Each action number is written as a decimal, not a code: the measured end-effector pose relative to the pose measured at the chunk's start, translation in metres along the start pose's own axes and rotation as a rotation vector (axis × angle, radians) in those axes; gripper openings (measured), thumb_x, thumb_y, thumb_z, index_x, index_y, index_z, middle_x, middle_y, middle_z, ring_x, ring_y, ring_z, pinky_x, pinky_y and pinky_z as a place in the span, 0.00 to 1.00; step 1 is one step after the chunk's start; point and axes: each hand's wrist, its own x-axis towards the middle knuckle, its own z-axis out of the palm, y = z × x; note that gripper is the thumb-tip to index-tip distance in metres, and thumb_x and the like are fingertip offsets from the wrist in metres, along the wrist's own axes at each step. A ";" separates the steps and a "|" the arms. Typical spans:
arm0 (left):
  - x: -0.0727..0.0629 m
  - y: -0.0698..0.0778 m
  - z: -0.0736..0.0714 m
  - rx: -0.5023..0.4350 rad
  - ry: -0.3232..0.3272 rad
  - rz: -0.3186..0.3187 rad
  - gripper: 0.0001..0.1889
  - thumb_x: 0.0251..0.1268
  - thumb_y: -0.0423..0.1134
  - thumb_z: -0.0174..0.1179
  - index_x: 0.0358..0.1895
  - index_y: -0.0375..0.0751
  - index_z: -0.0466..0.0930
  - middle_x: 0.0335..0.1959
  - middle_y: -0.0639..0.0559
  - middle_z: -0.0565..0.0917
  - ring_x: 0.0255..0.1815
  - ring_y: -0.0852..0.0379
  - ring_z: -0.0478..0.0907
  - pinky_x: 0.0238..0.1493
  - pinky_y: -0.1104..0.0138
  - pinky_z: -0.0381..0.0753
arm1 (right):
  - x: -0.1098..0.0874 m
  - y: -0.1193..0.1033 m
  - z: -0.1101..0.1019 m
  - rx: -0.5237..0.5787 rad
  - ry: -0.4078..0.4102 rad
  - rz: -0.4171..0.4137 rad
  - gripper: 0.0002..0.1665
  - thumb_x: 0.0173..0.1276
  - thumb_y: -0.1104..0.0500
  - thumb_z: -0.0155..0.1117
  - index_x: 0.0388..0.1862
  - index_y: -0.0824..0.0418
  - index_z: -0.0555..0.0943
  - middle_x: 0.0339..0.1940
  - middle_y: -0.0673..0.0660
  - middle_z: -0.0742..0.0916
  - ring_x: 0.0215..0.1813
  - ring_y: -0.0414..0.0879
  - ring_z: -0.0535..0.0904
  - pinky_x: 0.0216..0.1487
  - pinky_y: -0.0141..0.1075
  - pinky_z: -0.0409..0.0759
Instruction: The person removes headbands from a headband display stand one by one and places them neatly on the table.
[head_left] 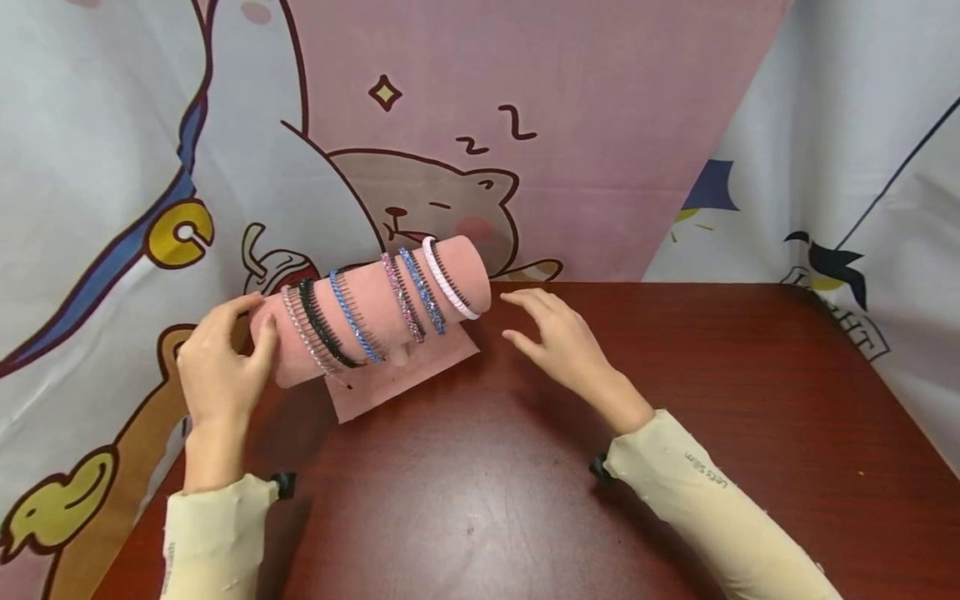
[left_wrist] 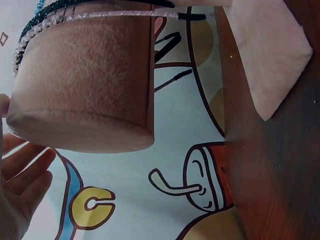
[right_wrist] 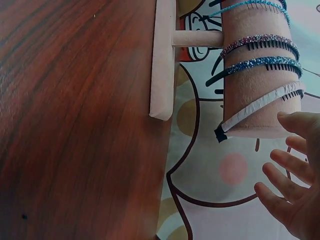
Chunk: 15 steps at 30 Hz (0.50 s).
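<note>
On the worktop point(head_left: 480, 500), far left, the pink stand point(head_left: 370, 290) sits between my loosely spread left grip point(head_left: 223, 358) and wide, empty right grip point(head_left: 566, 346); steadying both ends evenly should keep its headbands point(head_left: 423, 292) from slipping.

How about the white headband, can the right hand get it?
Probably yes: the right hand is open beside the pink roll, near the white headband, with nothing seen between them.

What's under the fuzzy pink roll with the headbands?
Under the fuzzy pink fabric cylinder is a short pink post, joined to a flat, pink rectangular base. Below is the shiny reddish-brown table. The base covers the spot beneath it, so I can't see there.
</note>
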 end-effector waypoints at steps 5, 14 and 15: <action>-0.002 0.001 0.002 -0.038 0.062 -0.009 0.15 0.66 0.44 0.62 0.50 0.40 0.87 0.48 0.43 0.89 0.50 0.40 0.84 0.50 0.52 0.78 | 0.000 -0.002 0.005 0.008 0.021 -0.006 0.28 0.66 0.54 0.70 0.64 0.57 0.78 0.60 0.54 0.84 0.63 0.51 0.78 0.63 0.48 0.77; -0.003 -0.004 0.007 -0.071 0.103 0.008 0.17 0.65 0.45 0.63 0.49 0.37 0.87 0.47 0.41 0.89 0.49 0.38 0.85 0.48 0.86 0.61 | 0.000 -0.006 0.012 0.043 0.060 -0.011 0.26 0.66 0.55 0.70 0.61 0.59 0.79 0.58 0.54 0.85 0.62 0.50 0.80 0.61 0.47 0.79; -0.003 -0.004 0.007 -0.075 0.107 0.007 0.17 0.65 0.45 0.63 0.49 0.37 0.87 0.47 0.41 0.89 0.48 0.38 0.85 0.49 0.88 0.60 | 0.001 -0.006 0.013 0.049 0.067 -0.012 0.25 0.66 0.55 0.70 0.61 0.59 0.80 0.57 0.54 0.85 0.61 0.50 0.80 0.61 0.47 0.79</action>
